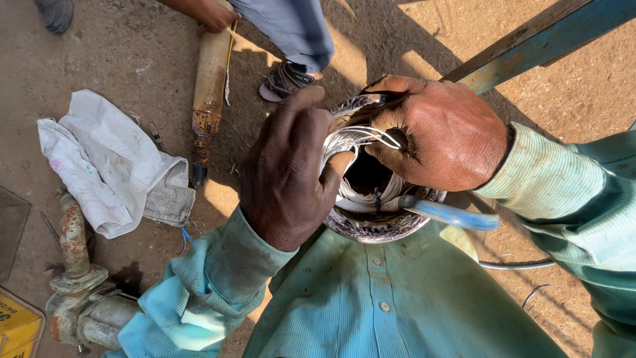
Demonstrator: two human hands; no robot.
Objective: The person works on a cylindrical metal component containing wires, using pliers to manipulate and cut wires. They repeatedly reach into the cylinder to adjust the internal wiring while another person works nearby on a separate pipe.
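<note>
A round metal motor housing (371, 229) with a shiny silver wire winding (361, 199) inside sits against my chest. My left hand (285, 172) grips the housing's left rim, thumb pressing on the wire bundle. My right hand (440, 132) curls over the top right rim, pinching several thin silver wire strands (377, 136). A blue-sleeved lead (450, 215) runs out of the housing to the right under my right hand. The deep centre of the housing is dark.
On the dirt ground lie a white cloth (112, 166), a rusty pipe fitting (76, 265), a yellow box corner (16, 325) and a tan rusty cylinder (209, 86) held by another person's hand (209, 13). That person's sandalled foot (285, 79) is near. A blue wooden beam (543, 36) crosses top right.
</note>
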